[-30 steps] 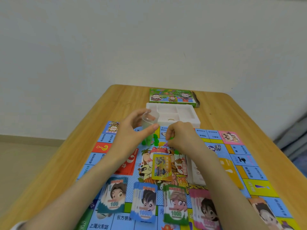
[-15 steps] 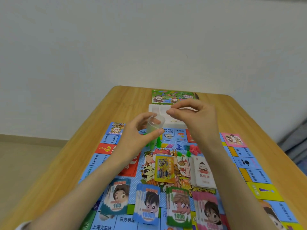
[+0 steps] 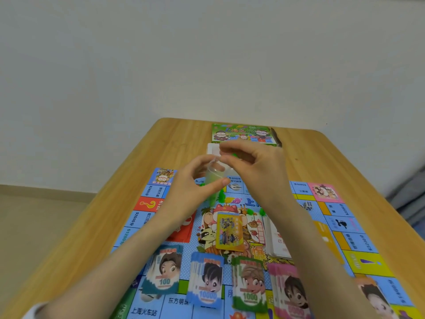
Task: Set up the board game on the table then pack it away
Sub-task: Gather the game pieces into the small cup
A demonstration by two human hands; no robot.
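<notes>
Board lies flat on desk; its near end is cut off by the frame

Left hand: over the board's far edge, thumb and fingers curled round a small clear cup, mouth up

Right hand: just past the board's far edge, fingertips at the cup's rim, thumb and forefinger pinching a small green piece; little of it shows

Loose green pieces stand near the board's centre. Die on the board's right side

Yellow card at board centre; white card pile just right of it, red pile to the left, partly under the left arm

4 stacks of play money in a row across the board's near part: 100, 10000, 1000, the 4th unreadable

White tray beyond the board's far edge, mostly hidden by the hands; box lid beyond the tray
</notes>
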